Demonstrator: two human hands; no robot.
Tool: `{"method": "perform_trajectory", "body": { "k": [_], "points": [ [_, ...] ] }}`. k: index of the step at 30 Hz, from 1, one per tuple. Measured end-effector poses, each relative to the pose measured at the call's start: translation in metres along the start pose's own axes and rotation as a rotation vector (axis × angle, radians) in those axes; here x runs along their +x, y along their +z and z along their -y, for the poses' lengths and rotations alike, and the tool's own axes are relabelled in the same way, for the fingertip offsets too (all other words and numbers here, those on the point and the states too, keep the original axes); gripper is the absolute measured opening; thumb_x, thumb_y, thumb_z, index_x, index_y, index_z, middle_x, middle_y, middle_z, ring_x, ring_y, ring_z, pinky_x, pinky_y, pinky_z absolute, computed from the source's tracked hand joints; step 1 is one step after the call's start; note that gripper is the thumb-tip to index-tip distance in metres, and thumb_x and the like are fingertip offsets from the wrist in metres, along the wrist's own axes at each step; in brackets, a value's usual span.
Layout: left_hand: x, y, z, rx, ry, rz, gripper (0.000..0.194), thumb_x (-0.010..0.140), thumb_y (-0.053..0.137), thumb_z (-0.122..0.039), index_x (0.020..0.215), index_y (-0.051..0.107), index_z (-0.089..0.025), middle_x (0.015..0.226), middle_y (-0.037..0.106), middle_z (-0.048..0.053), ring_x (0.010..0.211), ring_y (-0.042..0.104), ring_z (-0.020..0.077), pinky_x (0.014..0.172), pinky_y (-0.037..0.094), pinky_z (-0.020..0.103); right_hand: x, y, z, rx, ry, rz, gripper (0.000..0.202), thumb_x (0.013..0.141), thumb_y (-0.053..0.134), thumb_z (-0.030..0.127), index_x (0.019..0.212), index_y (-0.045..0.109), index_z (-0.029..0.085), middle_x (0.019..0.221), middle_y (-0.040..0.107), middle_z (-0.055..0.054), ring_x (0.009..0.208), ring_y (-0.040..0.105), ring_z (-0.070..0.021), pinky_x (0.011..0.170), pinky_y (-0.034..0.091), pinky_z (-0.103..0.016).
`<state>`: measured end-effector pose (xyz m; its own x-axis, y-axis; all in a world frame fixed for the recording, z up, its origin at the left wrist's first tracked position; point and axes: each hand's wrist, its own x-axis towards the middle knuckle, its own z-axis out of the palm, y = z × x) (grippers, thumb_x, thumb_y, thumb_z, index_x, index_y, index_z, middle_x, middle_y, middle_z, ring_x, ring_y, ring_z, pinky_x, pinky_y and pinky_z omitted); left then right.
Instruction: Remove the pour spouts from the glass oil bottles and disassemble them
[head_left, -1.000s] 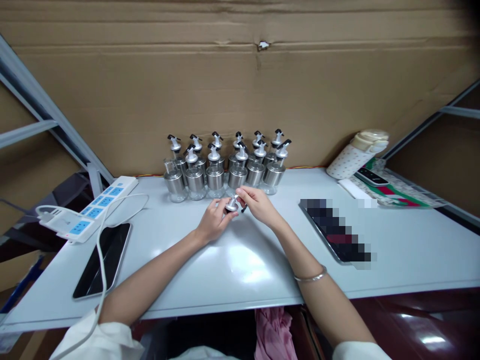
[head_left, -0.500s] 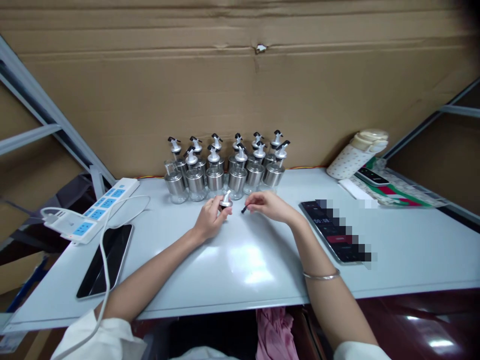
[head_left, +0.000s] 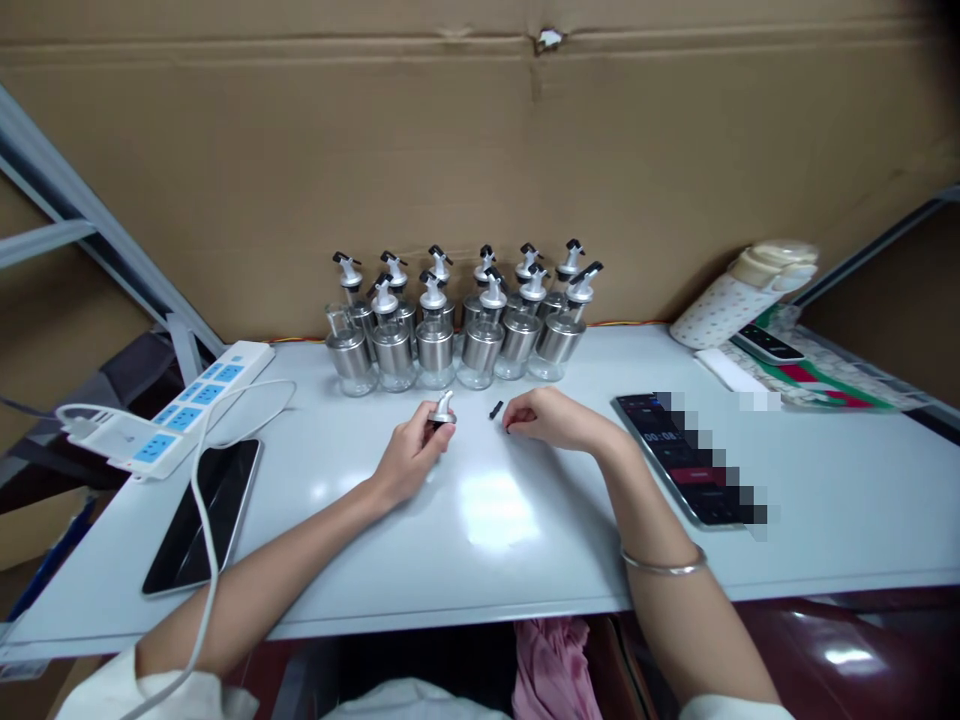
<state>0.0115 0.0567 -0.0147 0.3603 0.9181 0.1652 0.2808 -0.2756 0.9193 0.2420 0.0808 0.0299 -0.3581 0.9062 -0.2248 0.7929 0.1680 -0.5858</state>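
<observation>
L hand (head_left: 407,452) clamped on spout (head_left: 444,408) low down, prob to keep top clear; R hand (head_left: 550,418) curled by black piece (head_left: 496,410), can't tell if pinching anything.

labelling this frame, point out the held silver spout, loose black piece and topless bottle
Held silver spout (head_left: 444,406): head view, on its silver body
Loose black piece (head_left: 496,410): head view, on its middle
Topless bottle (head_left: 349,355): head view, on its metal sleeve

The phone (head_left: 675,462) screen reads "00:08", with the rest pixelated over.
</observation>
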Motion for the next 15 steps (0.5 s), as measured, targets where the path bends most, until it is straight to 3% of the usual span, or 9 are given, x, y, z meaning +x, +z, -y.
{"method": "perform_trajectory", "body": {
  "k": [9, 12, 15],
  "points": [
    [0.000, -0.002, 0.003, -0.120, -0.028, 0.007, 0.035, 0.090, 0.041, -0.052, 0.094, 0.046, -0.018, 0.064, 0.053, -0.004, 0.049, 0.041, 0.0083, 0.052, 0.034, 0.021, -0.001, 0.004, 0.003, -0.002, -0.004, 0.059, 0.011, 0.072, 0.061, 0.016, 0.079, 0.070, 0.015, 0.071, 0.069, -0.003, 0.066, 0.060, -0.0160, 0.064, 0.045, -0.026],
    [-0.001, -0.003, 0.001, -0.128, -0.005, 0.038, 0.035, 0.090, 0.039, -0.054, 0.090, 0.045, -0.019, 0.064, 0.053, -0.004, 0.050, 0.042, 0.0084, 0.053, 0.035, 0.022, -0.003, -0.001, 0.011, -0.007, -0.009, -0.085, 0.018, 0.081, 0.056, 0.026, 0.082, 0.070, 0.015, 0.070, 0.069, -0.005, 0.063, 0.060, -0.0160, 0.062, 0.044, -0.027],
    [-0.003, -0.004, 0.000, -0.131, 0.011, 0.098, 0.037, 0.091, 0.036, -0.055, 0.088, 0.044, -0.018, 0.064, 0.053, -0.004, 0.050, 0.043, 0.0087, 0.054, 0.035, 0.023, -0.004, 0.000, 0.023, 0.088, -0.139, -0.306, 0.024, 0.086, 0.051, 0.031, 0.094, 0.068, 0.015, 0.077, 0.070, -0.005, 0.069, 0.061, -0.0161, 0.065, 0.045, -0.027]
  ]
}}
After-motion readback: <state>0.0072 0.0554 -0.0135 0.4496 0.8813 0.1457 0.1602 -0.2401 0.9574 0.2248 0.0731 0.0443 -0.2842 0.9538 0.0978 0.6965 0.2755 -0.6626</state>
